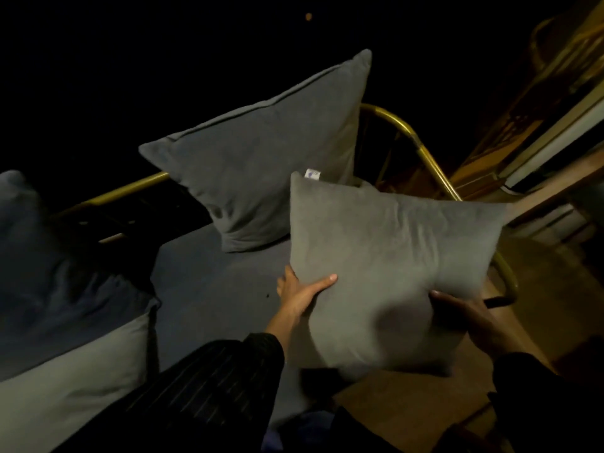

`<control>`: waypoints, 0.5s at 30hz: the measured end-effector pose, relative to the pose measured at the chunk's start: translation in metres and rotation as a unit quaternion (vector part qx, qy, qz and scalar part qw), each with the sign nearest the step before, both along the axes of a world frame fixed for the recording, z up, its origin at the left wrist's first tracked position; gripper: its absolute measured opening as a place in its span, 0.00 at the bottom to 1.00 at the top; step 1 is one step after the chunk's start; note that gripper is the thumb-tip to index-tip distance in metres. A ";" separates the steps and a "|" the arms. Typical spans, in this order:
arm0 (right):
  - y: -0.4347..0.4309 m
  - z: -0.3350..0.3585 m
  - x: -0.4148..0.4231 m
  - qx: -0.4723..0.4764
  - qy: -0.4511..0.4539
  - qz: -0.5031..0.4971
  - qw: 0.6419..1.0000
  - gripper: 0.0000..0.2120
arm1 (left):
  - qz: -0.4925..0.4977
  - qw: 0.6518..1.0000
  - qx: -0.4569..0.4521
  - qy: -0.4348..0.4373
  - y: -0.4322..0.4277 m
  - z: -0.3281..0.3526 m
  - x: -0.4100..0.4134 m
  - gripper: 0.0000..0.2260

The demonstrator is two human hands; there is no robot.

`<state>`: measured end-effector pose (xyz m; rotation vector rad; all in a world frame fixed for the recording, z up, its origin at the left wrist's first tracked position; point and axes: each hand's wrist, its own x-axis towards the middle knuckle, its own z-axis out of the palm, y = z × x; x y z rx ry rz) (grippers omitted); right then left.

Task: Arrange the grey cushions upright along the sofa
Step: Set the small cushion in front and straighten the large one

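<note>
Both the left hand [302, 291] and right hand [464, 317] grasp the smaller grey cushion [389, 256] above the sofa seat [209, 282], likely next standing it upright beside the larger cushion [261, 158].

matt velvety cloth cushion [392, 256], glossy brass-like sofa rail [421, 148]

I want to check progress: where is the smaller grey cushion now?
Right of centre, the smaller cushion is held by both hands, in front of the bigger upright cushion.
</note>
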<state>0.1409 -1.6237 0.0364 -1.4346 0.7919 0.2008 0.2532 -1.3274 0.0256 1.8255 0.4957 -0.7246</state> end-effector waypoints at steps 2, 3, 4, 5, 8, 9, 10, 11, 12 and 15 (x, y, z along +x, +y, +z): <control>0.015 0.003 0.005 -0.024 0.001 0.033 0.999 0.38 | 0.079 0.994 -0.069 0.009 0.029 -0.004 -0.025 0.42; 0.023 0.005 0.008 -0.033 0.004 0.050 0.998 0.45 | 0.112 0.989 -0.100 0.014 0.042 -0.005 -0.035 0.40; 0.033 0.008 0.015 -0.040 0.013 0.071 0.997 0.48 | 0.138 0.983 -0.122 0.019 0.056 -0.007 -0.045 0.38; 0.043 0.008 0.021 -0.049 0.027 0.087 0.995 0.48 | 0.161 0.978 -0.133 0.026 0.069 -0.010 -0.053 0.38; 0.072 0.002 0.036 -0.035 0.088 0.134 0.987 0.41 | 0.221 0.962 -0.146 0.064 0.104 -0.022 -0.072 0.44; 0.080 0.001 0.041 -0.032 0.097 0.149 0.984 0.46 | 0.238 0.957 -0.142 0.081 0.112 -0.024 -0.077 0.44; 0.086 -0.003 0.046 -0.027 0.100 0.153 0.983 0.50 | 0.253 0.953 -0.140 0.096 0.119 -0.026 -0.080 0.43; 0.091 -0.005 0.050 -0.018 0.101 0.153 0.983 0.50 | 0.263 0.949 -0.139 0.107 0.123 -0.028 -0.082 0.41; 0.095 -0.006 0.053 -0.021 0.107 0.164 0.980 0.47 | 0.269 0.946 -0.142 0.112 0.127 -0.031 -0.084 0.40; 0.096 -0.013 0.070 -0.013 0.113 0.189 0.975 0.40 | 0.288 0.940 -0.137 0.122 0.125 -0.036 -0.081 0.43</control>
